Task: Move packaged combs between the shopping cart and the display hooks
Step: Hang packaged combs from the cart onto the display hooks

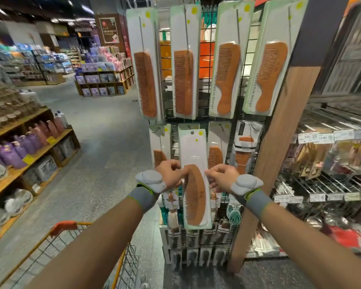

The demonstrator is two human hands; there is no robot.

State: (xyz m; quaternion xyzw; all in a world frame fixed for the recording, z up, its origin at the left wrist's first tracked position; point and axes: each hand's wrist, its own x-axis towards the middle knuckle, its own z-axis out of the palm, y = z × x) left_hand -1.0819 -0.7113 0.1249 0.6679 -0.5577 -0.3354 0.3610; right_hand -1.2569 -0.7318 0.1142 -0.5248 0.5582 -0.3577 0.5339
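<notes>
A packaged comb (194, 155), brown in a long white blister card, is held upright in front of the wire display rack (202, 105). My left hand (171, 174) pinches its left edge and my right hand (220, 177) pinches its right edge, both at mid-height. The card's hang hole sits at the level of the lower row of hooks; whether it is on a hook I cannot tell. Several more packaged combs (182, 80) hang in the upper row, and others (216, 147) hang behind the held one. The shopping cart (71, 230), orange-handled, stands at lower left.
A wooden post (279, 142) borders the rack on the right, with wire shelves (331, 184) of small goods beyond. Wooden shelves (29, 142) with bottles line the left. The grey aisle floor (104, 132) opens ahead on the left.
</notes>
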